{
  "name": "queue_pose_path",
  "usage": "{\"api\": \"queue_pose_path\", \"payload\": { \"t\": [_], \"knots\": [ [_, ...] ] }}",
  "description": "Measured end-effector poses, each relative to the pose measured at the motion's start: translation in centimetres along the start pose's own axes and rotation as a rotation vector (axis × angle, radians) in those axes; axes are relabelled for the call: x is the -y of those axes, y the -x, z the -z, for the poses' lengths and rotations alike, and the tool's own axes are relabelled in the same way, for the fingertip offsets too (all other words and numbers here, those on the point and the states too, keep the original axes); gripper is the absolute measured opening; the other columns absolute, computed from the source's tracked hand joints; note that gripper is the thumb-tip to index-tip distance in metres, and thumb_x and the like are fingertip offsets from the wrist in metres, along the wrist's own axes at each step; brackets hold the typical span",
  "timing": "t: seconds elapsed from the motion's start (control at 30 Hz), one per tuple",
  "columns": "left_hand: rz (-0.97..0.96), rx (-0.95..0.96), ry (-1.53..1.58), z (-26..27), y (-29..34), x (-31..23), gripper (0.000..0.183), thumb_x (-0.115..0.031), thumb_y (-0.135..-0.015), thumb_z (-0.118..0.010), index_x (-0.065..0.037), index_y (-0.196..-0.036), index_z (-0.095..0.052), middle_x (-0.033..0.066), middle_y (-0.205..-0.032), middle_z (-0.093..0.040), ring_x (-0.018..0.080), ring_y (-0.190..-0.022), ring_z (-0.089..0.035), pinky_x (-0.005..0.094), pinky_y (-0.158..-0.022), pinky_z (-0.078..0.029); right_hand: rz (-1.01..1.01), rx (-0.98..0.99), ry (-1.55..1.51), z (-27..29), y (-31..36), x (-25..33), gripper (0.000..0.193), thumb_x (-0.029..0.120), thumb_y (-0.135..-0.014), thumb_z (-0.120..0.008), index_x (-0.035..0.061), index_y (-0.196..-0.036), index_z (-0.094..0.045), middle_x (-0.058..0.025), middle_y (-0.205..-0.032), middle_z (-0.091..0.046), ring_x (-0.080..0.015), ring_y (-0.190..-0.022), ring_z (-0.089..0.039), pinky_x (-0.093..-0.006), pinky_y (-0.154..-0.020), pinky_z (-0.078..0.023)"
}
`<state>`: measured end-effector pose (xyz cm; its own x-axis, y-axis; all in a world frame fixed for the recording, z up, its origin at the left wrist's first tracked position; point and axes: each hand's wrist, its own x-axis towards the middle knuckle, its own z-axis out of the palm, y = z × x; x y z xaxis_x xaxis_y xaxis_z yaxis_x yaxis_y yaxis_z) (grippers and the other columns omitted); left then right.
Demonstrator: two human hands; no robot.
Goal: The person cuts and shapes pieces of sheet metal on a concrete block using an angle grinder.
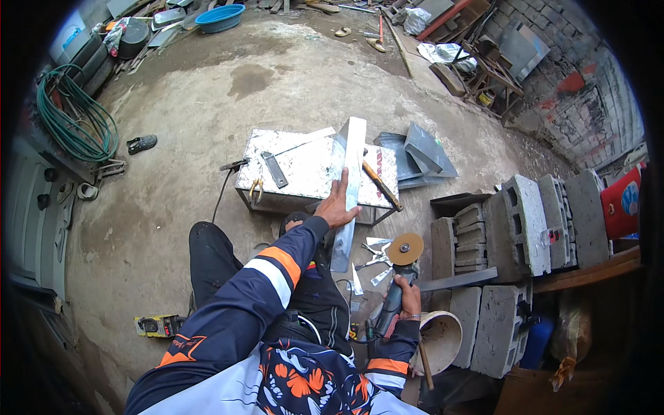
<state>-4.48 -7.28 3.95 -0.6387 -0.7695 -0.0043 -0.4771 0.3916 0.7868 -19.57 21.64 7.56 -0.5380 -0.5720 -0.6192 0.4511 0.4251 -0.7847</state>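
My left hand [335,205] grips a long, folded sheet-metal piece [353,155], thumb across it and fingers along its side. The piece lies over a white-topped work table [304,180] and juts past its near edge. Low on the right, my right hand [409,299] is closed around an angle grinder [391,304]. Its tan disc [405,249] faces up, apart from the metal. Beside the metal on the table lies a wooden-handled hammer [382,185]. A flat grey tool [274,169] and yellow-handled pliers [256,190] are at the table's left.
Bent metal sheets [430,149] rest at the table's right. Metal offcuts [379,259] lie on the floor near the disc. Concrete blocks [515,228] and a bucket [443,339] stand to my right. A green hose [72,117] hangs at left; a blue basin [220,19] is far off.
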Motion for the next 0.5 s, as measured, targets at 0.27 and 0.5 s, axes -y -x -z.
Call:
{"api": "queue_pose_path", "payload": {
  "t": [0.27, 0.5],
  "knots": [
    [0.168, -0.319, -0.048, -1.8, 1.8, -3.9, 0.114, -0.044, -0.08, -0.071, -0.015, -0.154, 0.011, 0.0402, -0.151, -0.01, 0.0623, -0.128, -0.034, 0.0558, -0.103, -0.041, -0.002, -0.039, -0.037, 1.8, 0.5, -2.1, 0.029, 0.025, -0.082, -0.069, -0.0003, -0.088, -0.056, -0.0129, -0.066, -0.061, -0.0248, -0.049, -0.062, -0.0352, -0.044, -0.052],
    [0.275, -0.238, 0.072, -3.4, 3.3, -4.4, 0.117, -0.033, -0.077, -0.073, -0.015, -0.153, 0.015, 0.0411, -0.15, -0.003, 0.0633, -0.111, -0.05, 0.055, -0.091, -0.05, 0.006, -0.068, -0.038, 2.1, 0.8, -2.2, 0.03, 0.026, -0.082, -0.069, -0.0006, -0.087, -0.055, -0.013, -0.063, -0.059, -0.0258, -0.049, -0.063, -0.0365, -0.043, -0.052]
  ]
}}
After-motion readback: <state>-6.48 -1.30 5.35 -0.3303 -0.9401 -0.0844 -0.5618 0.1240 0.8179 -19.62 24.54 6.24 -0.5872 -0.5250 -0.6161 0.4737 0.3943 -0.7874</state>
